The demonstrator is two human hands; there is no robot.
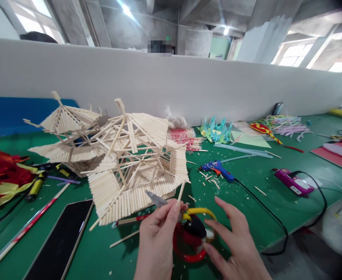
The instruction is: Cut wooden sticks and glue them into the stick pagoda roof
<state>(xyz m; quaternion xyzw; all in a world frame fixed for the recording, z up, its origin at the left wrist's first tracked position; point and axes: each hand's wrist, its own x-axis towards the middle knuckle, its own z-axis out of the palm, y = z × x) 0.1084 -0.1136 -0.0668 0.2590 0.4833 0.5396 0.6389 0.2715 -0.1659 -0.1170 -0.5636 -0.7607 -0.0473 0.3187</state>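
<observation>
My left hand pinches a thin wooden stick between thumb and forefinger, its tip up near the roof edge of a stick-built pavilion model. A pair of scissors lies behind this hand, with a grey blade sticking out to the left and a yellow handle loop and a red one to the right. My fingers hide its middle. My right hand is beside the loops, fingers spread and curved; whether its fingertips touch them I cannot tell. A dark, blurred object shows between the loops.
A smaller stick pavilion stands behind at left. A phone lies at front left. A blue glue gun with a black cord lies right of the model, near stick scraps. Further right is a purple power strip. A white partition runs behind.
</observation>
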